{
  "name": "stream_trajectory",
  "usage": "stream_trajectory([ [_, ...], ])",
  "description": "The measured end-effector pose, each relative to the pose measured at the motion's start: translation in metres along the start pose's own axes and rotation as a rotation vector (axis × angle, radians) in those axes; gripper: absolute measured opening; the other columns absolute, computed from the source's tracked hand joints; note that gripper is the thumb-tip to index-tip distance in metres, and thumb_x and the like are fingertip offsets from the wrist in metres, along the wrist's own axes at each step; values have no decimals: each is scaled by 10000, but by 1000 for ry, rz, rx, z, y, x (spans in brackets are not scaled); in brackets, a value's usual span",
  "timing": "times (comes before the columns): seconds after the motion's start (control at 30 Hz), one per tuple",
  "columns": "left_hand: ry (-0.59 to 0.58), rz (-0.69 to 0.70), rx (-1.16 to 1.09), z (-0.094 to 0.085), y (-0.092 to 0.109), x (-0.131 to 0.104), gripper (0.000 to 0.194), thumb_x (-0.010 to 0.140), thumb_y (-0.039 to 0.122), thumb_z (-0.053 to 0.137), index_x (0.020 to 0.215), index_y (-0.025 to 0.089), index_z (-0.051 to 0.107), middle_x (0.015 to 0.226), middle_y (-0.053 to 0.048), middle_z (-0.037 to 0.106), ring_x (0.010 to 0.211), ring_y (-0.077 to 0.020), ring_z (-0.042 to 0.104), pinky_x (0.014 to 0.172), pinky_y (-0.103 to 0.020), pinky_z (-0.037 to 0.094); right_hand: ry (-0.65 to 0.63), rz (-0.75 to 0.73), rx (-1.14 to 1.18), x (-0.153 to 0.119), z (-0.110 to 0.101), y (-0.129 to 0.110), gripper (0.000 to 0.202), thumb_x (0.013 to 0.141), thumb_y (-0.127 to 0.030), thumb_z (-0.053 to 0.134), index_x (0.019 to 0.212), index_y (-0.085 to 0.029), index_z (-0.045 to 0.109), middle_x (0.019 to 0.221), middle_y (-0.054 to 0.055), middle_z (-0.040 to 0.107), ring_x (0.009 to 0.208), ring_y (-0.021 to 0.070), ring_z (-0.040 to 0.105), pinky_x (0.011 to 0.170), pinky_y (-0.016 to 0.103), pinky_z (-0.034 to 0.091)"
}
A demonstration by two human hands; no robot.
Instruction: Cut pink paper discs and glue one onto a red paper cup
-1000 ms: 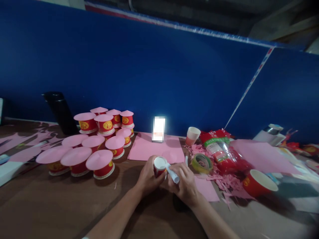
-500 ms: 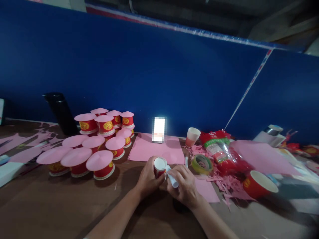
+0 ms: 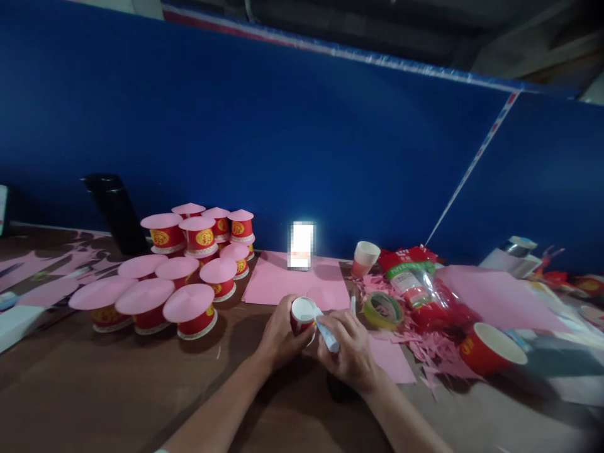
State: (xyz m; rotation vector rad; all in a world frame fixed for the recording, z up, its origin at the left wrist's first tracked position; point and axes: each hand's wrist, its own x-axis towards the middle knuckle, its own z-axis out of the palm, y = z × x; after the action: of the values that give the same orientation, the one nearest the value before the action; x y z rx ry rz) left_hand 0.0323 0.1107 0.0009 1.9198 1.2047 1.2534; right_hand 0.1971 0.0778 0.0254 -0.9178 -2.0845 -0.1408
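Observation:
Fingers of my left hand (image 3: pixel 278 336) wrap round the side of a small red paper cup (image 3: pixel 302 324), its white round end facing up. In my right hand (image 3: pixel 349 346) is a white glue stick (image 3: pixel 329 335), held at a slant. Its upper end meets the edge of the cup's white end. Part of the cup is hidden behind my fingers. To the left stand several red cups with pink cone-shaped paper tops (image 3: pixel 191 305), some of them stacked.
Pink paper sheets (image 3: pixel 264 283) lie ahead, with a lit phone (image 3: pixel 302 245) upright on them. Rightward are a tape roll (image 3: pixel 383 310), pink paper scraps (image 3: pixel 438 352), a white-rimmed cup (image 3: pixel 365 257), a red bag of paper cups (image 3: pixel 410 277) and a red cup (image 3: pixel 491 352). A black bottle (image 3: pixel 116 214) stands left.
My right hand and the glue stick have shifted slightly at the cup's edge. My left hand keeps the cup in nearly the same place.

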Motion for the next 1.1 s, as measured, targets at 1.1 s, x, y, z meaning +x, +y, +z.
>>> stream_trajectory([
  [1.1,9,-14,13,1,0,0,456,651,264,627,1057,189,434,974,-58,558,876,-206,545,763,-344,437,16,19,16,3,-5,2,358,701,-123,531,1048,-207,535,865,67,556,796,210,517,688,363,462],
])
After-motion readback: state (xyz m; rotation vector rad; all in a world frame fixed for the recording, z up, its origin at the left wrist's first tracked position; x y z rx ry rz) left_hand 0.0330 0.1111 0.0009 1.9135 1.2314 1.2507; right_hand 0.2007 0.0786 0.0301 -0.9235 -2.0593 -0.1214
